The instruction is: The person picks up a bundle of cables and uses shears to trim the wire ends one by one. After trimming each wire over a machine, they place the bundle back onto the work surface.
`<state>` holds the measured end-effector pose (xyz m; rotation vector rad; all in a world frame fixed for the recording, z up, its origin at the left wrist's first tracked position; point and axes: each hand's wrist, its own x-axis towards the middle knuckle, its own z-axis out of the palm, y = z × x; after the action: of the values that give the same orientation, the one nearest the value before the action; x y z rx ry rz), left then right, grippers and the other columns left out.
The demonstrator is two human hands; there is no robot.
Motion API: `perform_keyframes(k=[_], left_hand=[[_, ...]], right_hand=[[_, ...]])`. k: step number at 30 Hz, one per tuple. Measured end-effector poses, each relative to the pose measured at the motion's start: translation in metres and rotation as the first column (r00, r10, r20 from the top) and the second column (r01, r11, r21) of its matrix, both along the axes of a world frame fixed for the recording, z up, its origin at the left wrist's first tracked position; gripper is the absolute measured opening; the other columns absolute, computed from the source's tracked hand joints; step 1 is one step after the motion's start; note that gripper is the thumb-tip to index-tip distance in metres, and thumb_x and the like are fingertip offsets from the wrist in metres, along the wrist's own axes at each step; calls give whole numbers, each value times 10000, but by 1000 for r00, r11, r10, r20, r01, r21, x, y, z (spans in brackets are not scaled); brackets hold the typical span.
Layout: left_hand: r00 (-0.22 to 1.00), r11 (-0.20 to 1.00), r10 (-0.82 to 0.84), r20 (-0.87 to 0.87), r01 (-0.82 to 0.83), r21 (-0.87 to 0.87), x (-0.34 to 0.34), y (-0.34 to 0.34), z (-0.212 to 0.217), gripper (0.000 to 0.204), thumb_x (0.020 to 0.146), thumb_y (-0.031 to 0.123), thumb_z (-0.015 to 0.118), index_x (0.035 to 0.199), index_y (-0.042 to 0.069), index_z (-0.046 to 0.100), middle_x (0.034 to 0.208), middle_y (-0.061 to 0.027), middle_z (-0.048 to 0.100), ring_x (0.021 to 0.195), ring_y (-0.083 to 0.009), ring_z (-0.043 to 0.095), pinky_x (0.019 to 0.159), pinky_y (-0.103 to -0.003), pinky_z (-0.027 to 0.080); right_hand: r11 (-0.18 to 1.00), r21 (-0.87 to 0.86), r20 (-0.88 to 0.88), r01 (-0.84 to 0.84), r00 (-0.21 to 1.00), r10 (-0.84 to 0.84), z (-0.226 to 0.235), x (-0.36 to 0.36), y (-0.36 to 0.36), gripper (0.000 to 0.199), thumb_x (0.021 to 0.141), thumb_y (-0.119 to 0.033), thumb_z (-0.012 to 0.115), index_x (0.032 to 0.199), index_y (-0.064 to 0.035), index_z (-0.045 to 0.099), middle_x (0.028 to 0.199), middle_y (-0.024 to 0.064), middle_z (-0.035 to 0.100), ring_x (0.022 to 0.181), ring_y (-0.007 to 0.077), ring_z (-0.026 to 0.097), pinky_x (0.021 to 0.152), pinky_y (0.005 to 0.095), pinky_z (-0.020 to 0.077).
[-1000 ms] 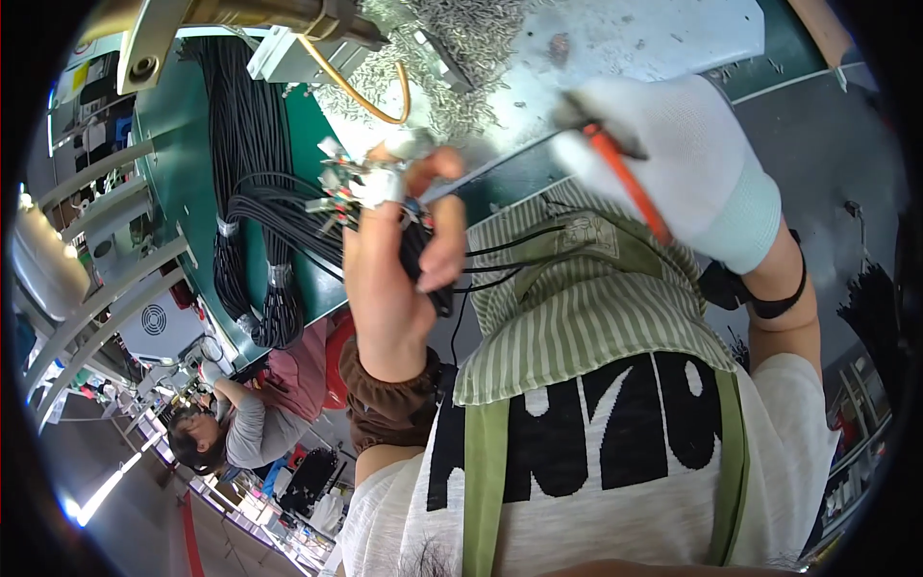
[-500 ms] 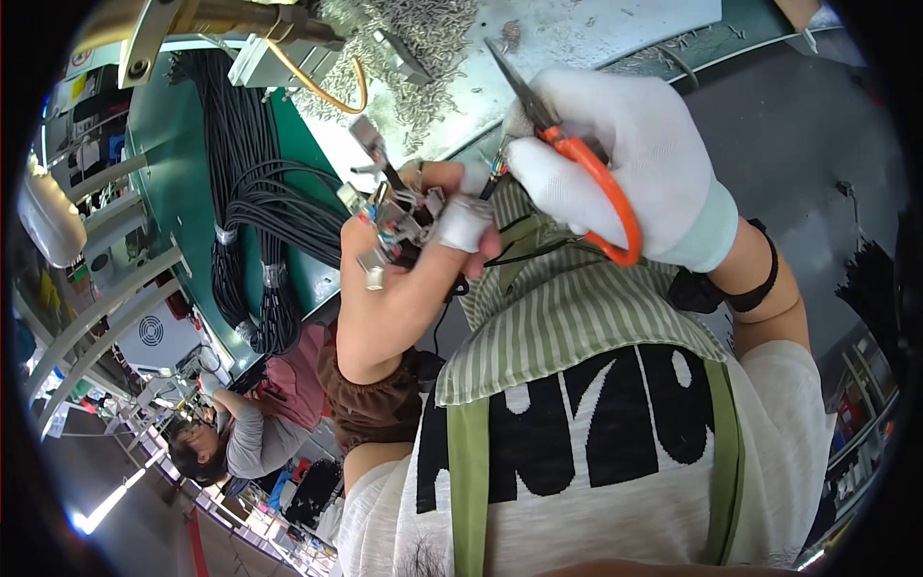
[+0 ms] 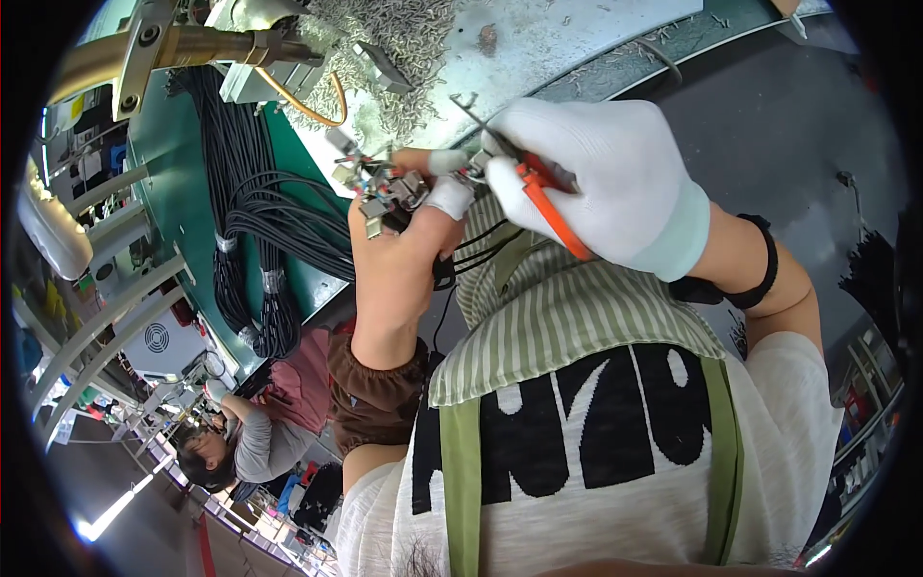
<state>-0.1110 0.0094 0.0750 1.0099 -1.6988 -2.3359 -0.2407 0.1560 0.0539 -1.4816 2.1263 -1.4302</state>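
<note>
I'm seeing my gloved right hand (image 3: 601, 183), gripping the orange-handled cutters (image 3: 538, 197), now closing toward the connector bundle (image 3: 385, 192) pinched in my left hand (image 3: 404, 255), mid-frame, nearer than before.

No packages or screens show clearly. The one thing near a sign is the large black print (image 3: 577, 423) on the person's white shirt, framed by two green apron straps (image 3: 461, 481): bold black shapes across the chest, partly covered from above by a green-and-white striped cloth (image 3: 567, 317). Far left of the print, along the picture's rim, small bits of yellow, blue and red colour (image 3: 48, 308) sit among white shelf rails; they may be labels or packs, but they are too small and blurred to tell.
</note>
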Motion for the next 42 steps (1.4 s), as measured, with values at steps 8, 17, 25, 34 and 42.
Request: perform_keyframes(k=[8, 17, 25, 34, 42], left_hand=[[994, 987, 82, -76, -91, -135, -5, 10, 3, 134, 835, 13, 616, 964, -11, 584, 693, 6, 542, 545, -47, 445, 496, -197, 333], [973, 712, -90, -211, -85, -697, 2, 20, -7, 290, 789, -48, 640, 1061, -2, 548, 797, -6, 563, 656, -47, 487, 588, -193, 395], [996, 884, 56, -71, -83, -461, 7, 13, -1, 242, 766, -47, 661, 991, -26, 573, 809, -12, 599, 703, -62, 524, 639, -209, 426], [995, 865, 97, 29, -69, -497, 4, 16, -7, 207, 784, -14, 675, 972, -33, 590, 770, -9, 590, 675, -54, 511, 612, -200, 413], [984, 958, 82, -158, -34, 286, 14, -19, -14, 196, 859, 34, 611, 1042, -15, 560, 765, -17, 524, 593, -73, 417, 510, -211, 326]], right_hand=[[988, 65, -375, 138, 921, -104, -3, 13, 5, 155, 718, -105, 705, 845, -95, 616, 584, 53, 525, 483, 230, 539, 463, 303, 435], [997, 25, 235, -76, 970, 68, 2, 18, 8, 90, 766, -92, 664, 797, -35, 603, 572, 102, 511, 470, 241, 524, 446, 306, 396], [994, 46, 177, -95, 980, 85, -4, 19, 2, 99, 771, -107, 666, 781, -35, 599, 578, 115, 524, 483, 266, 536, 456, 333, 402], [968, 248, -49, -33, 998, 47, -2, 17, 3, 154, 807, -175, 642, 752, -38, 599, 569, 101, 532, 471, 244, 527, 464, 347, 393], [973, -8, 423, -230, 881, 211, -12, 15, -5, 184, 858, -199, 590, 810, -26, 632, 547, 67, 475, 466, 114, 461, 466, 279, 369]])
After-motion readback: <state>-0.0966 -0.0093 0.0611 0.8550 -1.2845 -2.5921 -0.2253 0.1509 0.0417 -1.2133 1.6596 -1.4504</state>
